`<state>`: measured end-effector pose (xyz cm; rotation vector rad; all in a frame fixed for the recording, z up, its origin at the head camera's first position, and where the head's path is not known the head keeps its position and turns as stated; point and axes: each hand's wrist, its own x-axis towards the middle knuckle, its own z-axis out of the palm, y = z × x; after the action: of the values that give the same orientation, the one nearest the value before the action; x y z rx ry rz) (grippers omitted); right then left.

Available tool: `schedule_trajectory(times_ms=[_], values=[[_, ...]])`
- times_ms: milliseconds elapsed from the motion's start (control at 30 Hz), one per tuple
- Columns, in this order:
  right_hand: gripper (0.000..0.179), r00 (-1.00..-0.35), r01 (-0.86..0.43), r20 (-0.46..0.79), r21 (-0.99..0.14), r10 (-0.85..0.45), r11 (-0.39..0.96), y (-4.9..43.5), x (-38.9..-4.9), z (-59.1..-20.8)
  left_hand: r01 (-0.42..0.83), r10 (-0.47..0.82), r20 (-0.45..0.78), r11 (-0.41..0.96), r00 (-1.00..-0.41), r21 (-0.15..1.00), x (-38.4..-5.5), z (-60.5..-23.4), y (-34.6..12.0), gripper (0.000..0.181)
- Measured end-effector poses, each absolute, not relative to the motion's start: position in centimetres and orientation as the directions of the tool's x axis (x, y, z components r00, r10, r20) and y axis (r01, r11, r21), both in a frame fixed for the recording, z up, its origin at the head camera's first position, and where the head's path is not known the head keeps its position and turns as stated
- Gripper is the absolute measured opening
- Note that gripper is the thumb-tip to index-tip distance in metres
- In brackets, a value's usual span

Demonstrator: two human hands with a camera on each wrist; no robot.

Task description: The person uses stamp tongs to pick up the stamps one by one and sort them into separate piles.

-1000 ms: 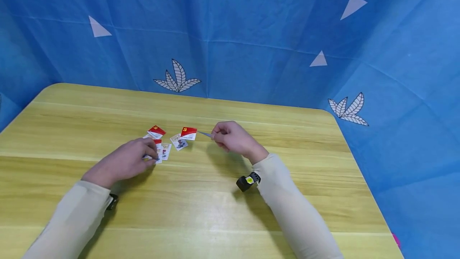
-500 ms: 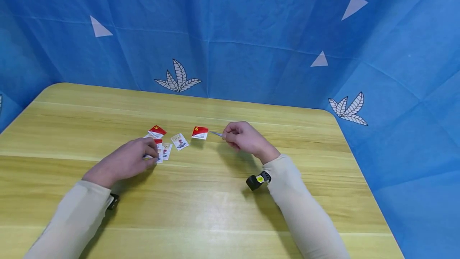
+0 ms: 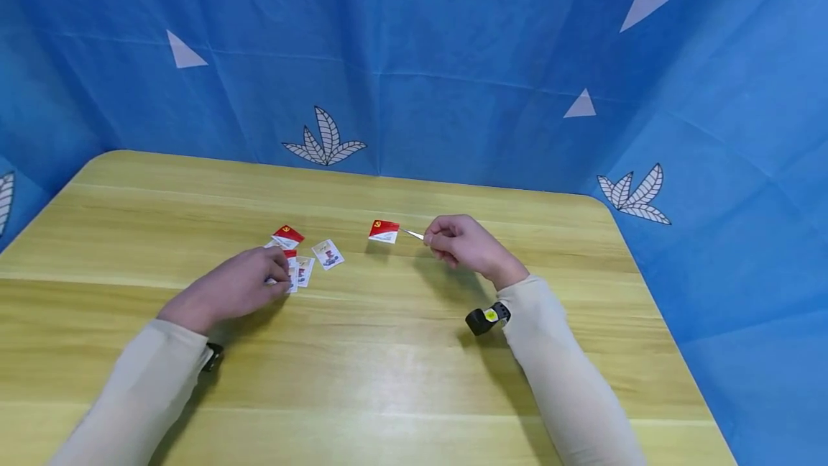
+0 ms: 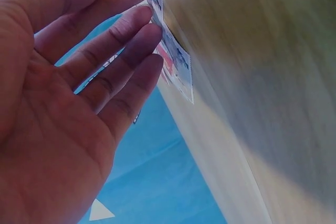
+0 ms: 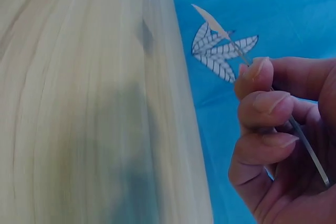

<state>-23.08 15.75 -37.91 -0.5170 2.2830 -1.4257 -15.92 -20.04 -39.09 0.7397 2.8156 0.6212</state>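
Note:
My right hand (image 3: pixel 467 244) pinches slim metal tweezers (image 3: pixel 412 234) between thumb and fingers. At their tip hangs a red-and-white stamp (image 3: pixel 384 231) with a yellow emblem, its shadow below on the table. The right wrist view shows the stamp (image 5: pixel 210 20) edge-on and the tweezers' shank (image 5: pixel 310 148) crossing the palm. My left hand (image 3: pixel 236 282) rests its fingertips on a small group of stamps, partly hiding them; in the left wrist view its fingers (image 4: pixel 139 77) are extended and loosely bent. A red-topped stamp (image 3: pixel 288 236) and a white pictured stamp (image 3: pixel 301 272) show beside it.
A separate white stamp (image 3: pixel 328 254) lies between the two hands on the wooden table (image 3: pixel 388 365). A blue cloth (image 3: pixel 453 42) with white leaves and triangles hangs behind the table's far edge. Black bands with small devices (image 3: pixel 484 320) sit at both wrists.
My right hand has moved to the right, carrying the red-and-white stamp in the tweezers away from the white stamp it overlapped. The left hand has stayed on its group of stamps.

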Motion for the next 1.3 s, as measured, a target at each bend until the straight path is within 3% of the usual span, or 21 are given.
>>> schedule_trajectory(times_ms=[500,1300], values=[[0.022,-0.874,-0.044,-0.182,-0.895,-0.451,0.445,19.3,-24.6,-37.9,0.363,0.453,-0.108,0.816,-0.885,0.449,-15.8,-38.8,-19.6,0.009],[0.025,-0.902,0.019,-0.214,-0.887,-0.374,0.461,23.1,-26.9,-38.7,0.378,0.464,-0.099,0.812,-0.88,0.445,-16.1,-39.0,-19.6,0.012]])
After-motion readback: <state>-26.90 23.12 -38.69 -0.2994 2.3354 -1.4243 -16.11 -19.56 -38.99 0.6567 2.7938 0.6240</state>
